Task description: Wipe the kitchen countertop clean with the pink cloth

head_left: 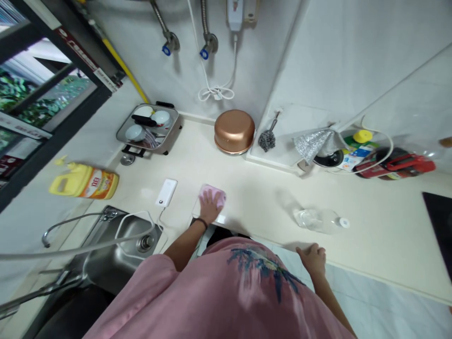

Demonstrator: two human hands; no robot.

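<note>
My left hand [210,207] lies flat, fingers spread, on a folded pink cloth [221,194] on the countertop near its front edge. A dark band circles that wrist. My right hand [313,260] is at the counter's front edge further right, thumb apart from loosely bent fingers, with nothing visible in it. Beyond it a clear plastic bottle [319,221] with a white cap lies on its side. Left of the cloth is a white power bank [166,192] with a cable plugged in.
The sink [106,268] is at the left, with a yellow detergent jug [84,181] behind it. At the back stand an electric pan [169,136] holding bowls and a copper-coloured pot [234,131]. A steel scourer [267,140] hangs on the wall. A black cooktop [439,226] borders the right.
</note>
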